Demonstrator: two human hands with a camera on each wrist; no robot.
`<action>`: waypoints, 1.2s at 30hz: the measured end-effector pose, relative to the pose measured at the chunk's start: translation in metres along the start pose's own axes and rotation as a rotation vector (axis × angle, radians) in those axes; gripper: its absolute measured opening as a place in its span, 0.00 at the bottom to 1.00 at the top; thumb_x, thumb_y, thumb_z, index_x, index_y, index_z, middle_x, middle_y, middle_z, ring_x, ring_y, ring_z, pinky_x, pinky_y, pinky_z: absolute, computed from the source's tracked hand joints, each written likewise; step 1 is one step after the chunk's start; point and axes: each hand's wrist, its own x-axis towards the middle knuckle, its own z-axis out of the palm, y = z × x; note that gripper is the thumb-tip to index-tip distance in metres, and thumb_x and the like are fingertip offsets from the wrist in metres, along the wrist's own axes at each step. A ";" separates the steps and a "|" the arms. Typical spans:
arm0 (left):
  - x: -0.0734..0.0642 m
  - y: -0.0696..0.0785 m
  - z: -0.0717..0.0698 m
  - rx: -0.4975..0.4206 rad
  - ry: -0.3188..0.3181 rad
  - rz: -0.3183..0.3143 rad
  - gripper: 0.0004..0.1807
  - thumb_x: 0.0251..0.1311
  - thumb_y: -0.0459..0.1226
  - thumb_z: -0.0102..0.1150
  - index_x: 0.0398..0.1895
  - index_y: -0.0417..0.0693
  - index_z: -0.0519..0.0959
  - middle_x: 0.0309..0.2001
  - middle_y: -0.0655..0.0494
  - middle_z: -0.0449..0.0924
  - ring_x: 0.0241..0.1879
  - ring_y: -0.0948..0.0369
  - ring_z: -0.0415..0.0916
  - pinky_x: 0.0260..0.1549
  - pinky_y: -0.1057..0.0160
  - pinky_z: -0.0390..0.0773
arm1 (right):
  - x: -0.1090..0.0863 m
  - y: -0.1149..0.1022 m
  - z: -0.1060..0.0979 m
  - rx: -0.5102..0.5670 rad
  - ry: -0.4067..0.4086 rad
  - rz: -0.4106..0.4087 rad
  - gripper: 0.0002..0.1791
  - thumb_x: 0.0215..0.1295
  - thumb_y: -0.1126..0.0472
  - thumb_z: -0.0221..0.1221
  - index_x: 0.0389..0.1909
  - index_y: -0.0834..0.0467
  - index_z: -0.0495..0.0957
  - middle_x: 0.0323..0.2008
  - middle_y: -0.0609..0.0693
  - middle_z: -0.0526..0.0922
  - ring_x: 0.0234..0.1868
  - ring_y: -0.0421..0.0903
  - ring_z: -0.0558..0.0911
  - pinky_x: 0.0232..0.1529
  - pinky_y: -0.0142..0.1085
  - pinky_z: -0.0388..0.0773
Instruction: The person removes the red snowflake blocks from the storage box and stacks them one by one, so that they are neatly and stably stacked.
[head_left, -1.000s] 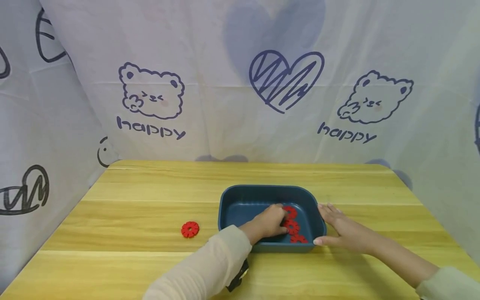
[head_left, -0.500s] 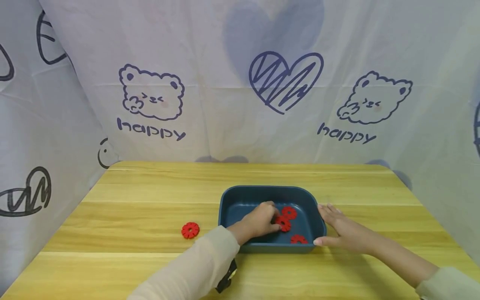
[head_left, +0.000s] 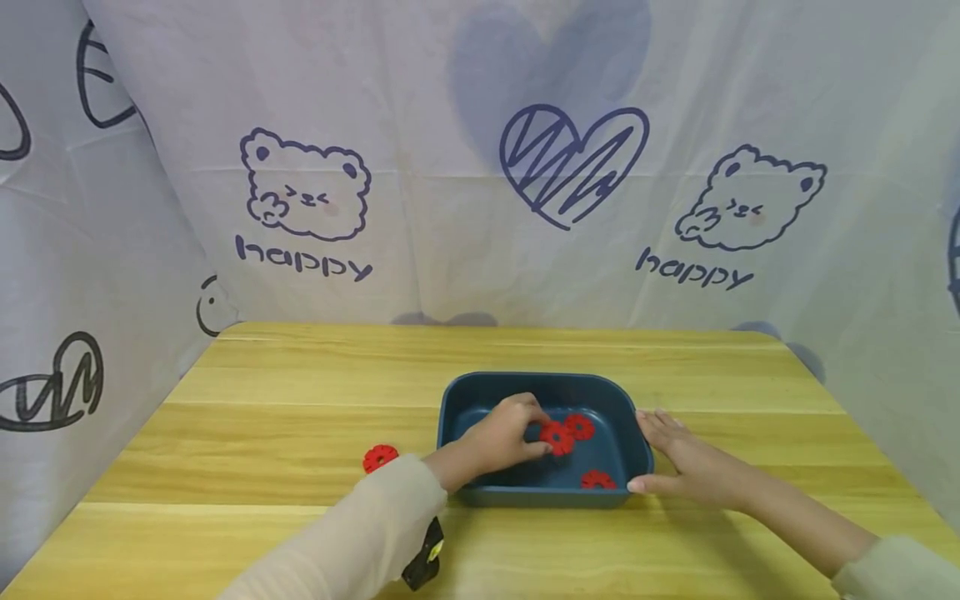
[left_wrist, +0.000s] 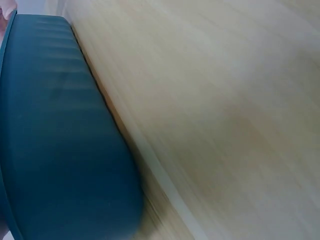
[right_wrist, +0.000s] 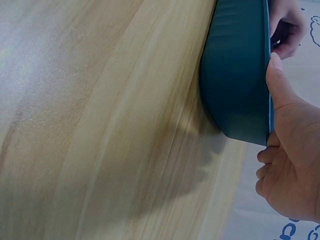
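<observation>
Inside the dark blue bin, my left hand pinches a red notched plastic disc between thumb and fingers. That disc overlaps a second red disc in the head view. A third disc lies by the bin's front wall, partly hidden by the rim. My right hand rests against the bin's right end with fingers extended, its thumb pressing at the rim. In the left wrist view only the bin's outer wall and the table show well; the left hand's work is out of sight there.
Another red disc lies on the wooden table left of the bin, partly covered by my left sleeve. A black wrist device hangs under that sleeve. A printed white cloth hangs behind the table.
My left hand has moved left inside the bin, pulling one red disc away from the right side. The left sleeve now overlaps the disc on the table. My right hand has stayed put.
</observation>
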 end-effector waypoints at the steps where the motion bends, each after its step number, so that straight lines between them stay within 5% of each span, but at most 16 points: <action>1: -0.001 -0.001 -0.001 0.000 0.010 0.004 0.16 0.55 0.38 0.64 0.44 0.37 0.81 0.39 0.48 0.77 0.39 0.55 0.76 0.37 0.71 0.77 | 0.000 0.000 0.000 -0.002 0.001 0.000 0.55 0.54 0.36 0.57 0.67 0.74 0.49 0.68 0.71 0.50 0.67 0.74 0.46 0.60 0.67 0.51; 22: -0.037 -0.015 -0.018 0.039 0.186 0.088 0.15 0.51 0.37 0.67 0.40 0.37 0.82 0.37 0.49 0.77 0.37 0.55 0.76 0.38 0.65 0.78 | 0.002 -0.001 0.001 -0.026 -0.014 -0.019 0.54 0.54 0.37 0.58 0.67 0.74 0.50 0.68 0.71 0.50 0.67 0.74 0.45 0.60 0.67 0.53; 36: -0.056 -0.026 -0.027 0.050 0.253 0.049 0.17 0.49 0.37 0.68 0.41 0.36 0.81 0.38 0.50 0.76 0.39 0.58 0.74 0.40 0.65 0.79 | 0.003 -0.001 0.001 -0.048 -0.005 -0.039 0.53 0.55 0.40 0.60 0.66 0.75 0.51 0.67 0.73 0.52 0.66 0.75 0.47 0.59 0.67 0.54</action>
